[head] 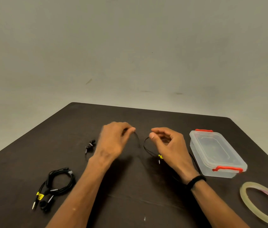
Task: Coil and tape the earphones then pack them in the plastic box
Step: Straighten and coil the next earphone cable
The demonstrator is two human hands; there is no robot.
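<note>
The fingers [132,129] of the left hand [113,142] are pinched together on a thin black earphone cable [146,148], thumb and forefinger meeting at the tip. The right hand [169,145] does the same a little to the right, its thumb and forefinger clamped on another part of the same cable. Between the two pinches the cable hangs down in a slack loop above the dark worktop [130,195], part of it blurred. Below the right hand the cable carries a small yellow tag [160,156] next to a plug, and more of it runs under the right wrist, which wears a black band [195,181].

The earbuds [91,144] of this set lie on the worktop just left of the left hand, their wire running under the left wrist.

A second set of earphones [59,183] lies coiled near the front left of the worktop, well apart from both hands, with a yellow tag near its plug and a bit of tape on the far side of the coil.

A clear plastic box [215,153] with red clips stands to the right of the right hand, near it but not touching, its lid on. A roll of clear tape [264,203] lies flat at the front right corner, partly cut off by the picture edge.
</note>
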